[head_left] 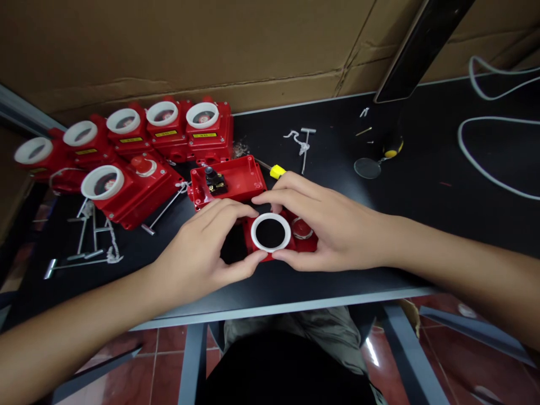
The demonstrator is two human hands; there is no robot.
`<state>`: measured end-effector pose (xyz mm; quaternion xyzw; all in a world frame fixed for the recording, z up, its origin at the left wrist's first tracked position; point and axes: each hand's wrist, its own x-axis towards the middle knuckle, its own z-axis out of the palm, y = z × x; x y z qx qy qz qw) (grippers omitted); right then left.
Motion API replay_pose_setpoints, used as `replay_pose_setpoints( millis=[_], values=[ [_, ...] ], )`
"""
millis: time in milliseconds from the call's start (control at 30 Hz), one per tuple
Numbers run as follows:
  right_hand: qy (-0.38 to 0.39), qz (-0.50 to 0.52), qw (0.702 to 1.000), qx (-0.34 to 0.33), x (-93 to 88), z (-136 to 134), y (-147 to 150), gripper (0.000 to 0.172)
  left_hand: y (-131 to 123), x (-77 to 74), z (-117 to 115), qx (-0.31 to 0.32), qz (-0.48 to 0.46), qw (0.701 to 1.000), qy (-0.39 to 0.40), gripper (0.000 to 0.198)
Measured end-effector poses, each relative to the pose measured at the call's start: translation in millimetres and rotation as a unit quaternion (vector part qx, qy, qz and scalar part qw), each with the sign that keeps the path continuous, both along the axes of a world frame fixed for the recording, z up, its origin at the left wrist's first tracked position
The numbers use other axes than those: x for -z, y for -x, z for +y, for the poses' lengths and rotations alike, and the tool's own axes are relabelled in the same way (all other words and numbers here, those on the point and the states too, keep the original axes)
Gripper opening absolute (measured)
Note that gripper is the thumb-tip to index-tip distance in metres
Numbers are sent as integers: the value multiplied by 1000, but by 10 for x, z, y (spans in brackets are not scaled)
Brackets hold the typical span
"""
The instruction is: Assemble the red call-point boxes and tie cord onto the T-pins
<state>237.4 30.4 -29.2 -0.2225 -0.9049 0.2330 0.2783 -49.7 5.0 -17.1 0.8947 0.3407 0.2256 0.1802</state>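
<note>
1. As we are working over a black bench (422,174), our left hand (198,242) is curving half-open around one side of a white ring (270,215), forefinger at its upper edge and thumb at its lower; our right hand (337,225) is forming a matching arc opposite, and both are gripping it lightly.

2. Between our hands, the ring is sitting over a red cover (307,245), beside a red dome (302,228) and near the bench's front edge. We are seeing only black through its middle, so we cannot tell whether anything is filling it.

3. We are judging uneven pressure the likeliest trouble: if one thumb is pushing harder than its forefinger, the ring could be tilting or slipping askew.

4. Just behind our fingers, an open red box (247,179) is holding a black switch (215,181), and a yellow-handled screwdriver (277,171) is lying close by; a backward slip could be jolting either.

5. Farther right, a clear disc (368,168) is lying exposed, and a careless sweep of our right arm could be scratching it.
</note>
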Motion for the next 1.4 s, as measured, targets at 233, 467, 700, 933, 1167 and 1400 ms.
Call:
replay_pose_setpoints(
  millis=[233, 467, 700, 933, 1167, 1400],
  values=[
    [12, 2, 1000, -25, -14, -8, -10, 63, 7, 13, -4, -3, -4, 1000, -12, 29],
    [9, 0, 1000, -9, -2, -4, -8, 61, 0, 8, -1, -2, 7, 1000, -13, 29],
    [7, -2, 1000, -10, -9, -14, -8, 60, -4, 21, -8, 7, 0, 1000, -28, 29],
    [5, -11, 1000, -17, -11, -8, -20, 62, -5, 5, -6, 4, 2, 1000, -11, 28],
    [5, -13, 1000, -21, -11, -11, -11, 62, 1, 29, -10, 6, -6, 1000, -18, 27],
    [11, -18, 999, -27, -28, -8, -17, 62, -9, 46, -7, 9, -10, 1000, -23, 29]
  ],
)
